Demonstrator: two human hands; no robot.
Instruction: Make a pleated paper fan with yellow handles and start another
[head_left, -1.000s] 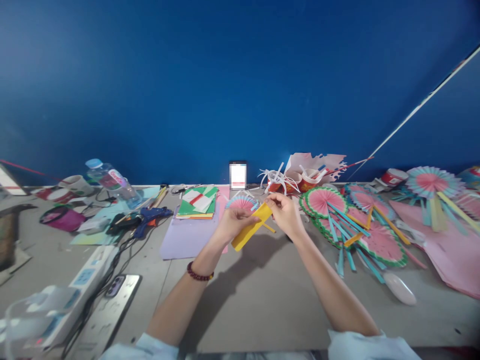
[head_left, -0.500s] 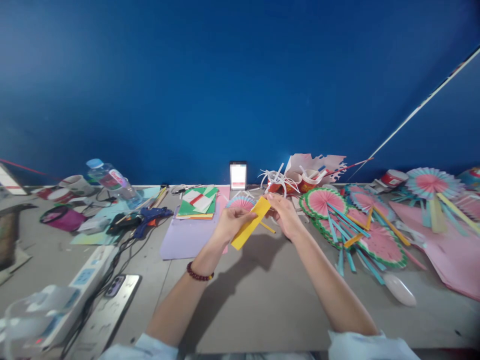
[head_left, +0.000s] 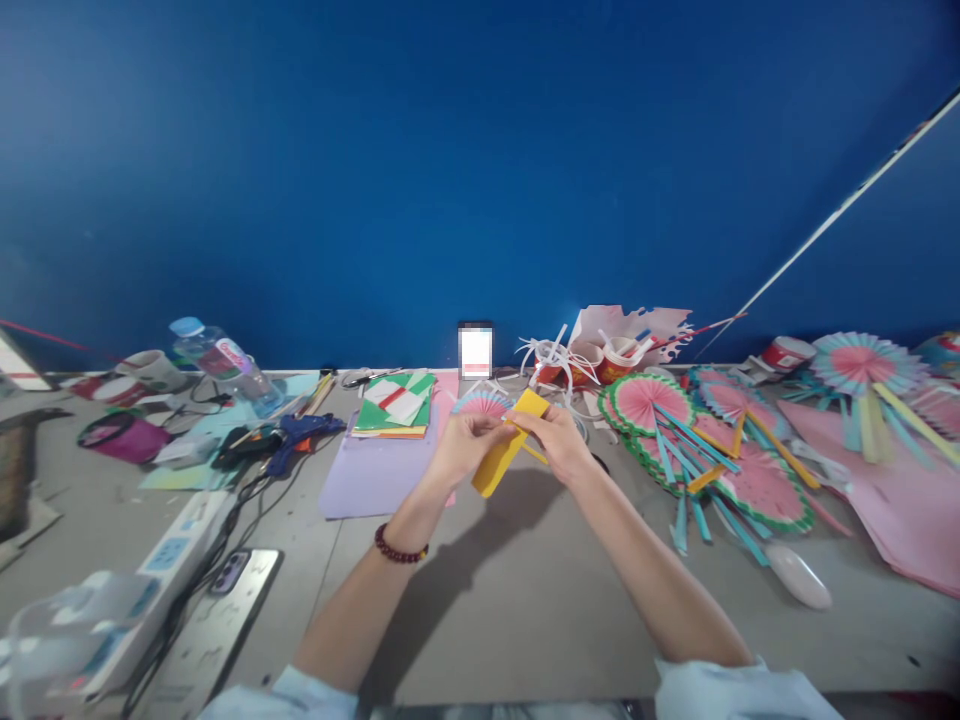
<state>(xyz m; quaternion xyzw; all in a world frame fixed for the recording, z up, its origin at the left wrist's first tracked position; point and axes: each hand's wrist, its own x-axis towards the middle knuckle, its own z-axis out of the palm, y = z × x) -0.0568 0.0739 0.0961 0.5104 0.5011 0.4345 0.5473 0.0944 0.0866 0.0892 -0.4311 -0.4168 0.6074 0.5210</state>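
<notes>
A strip of yellow paper (head_left: 498, 464) is held up above the table, slanting from upper right to lower left. My left hand (head_left: 466, 442) pinches its left edge near the middle. On the other side my right hand (head_left: 556, 436) is closed on the strip's upper part, thumb on its face. Behind the hands lies a small pleated paper fan (head_left: 481, 403) in pink and blue, partly hidden by them. A thin yellow stick shows in part beneath the strip.
Left: purple sheet (head_left: 367, 480), coloured papers (head_left: 395, 402), glue gun (head_left: 304, 432), power strip (head_left: 169, 550), phone (head_left: 240, 590) and bottle (head_left: 229, 360). Right: watermelon-patterned paper fans (head_left: 769, 485), a white oval object (head_left: 799, 577) and pink sheets (head_left: 900, 490). A lit screen (head_left: 476, 352) stands at the back.
My right hand has shifted slightly down and left along the yellow strip, its thumb now over the strip's face. The two hands are closer together, and the strip is turned a little.
</notes>
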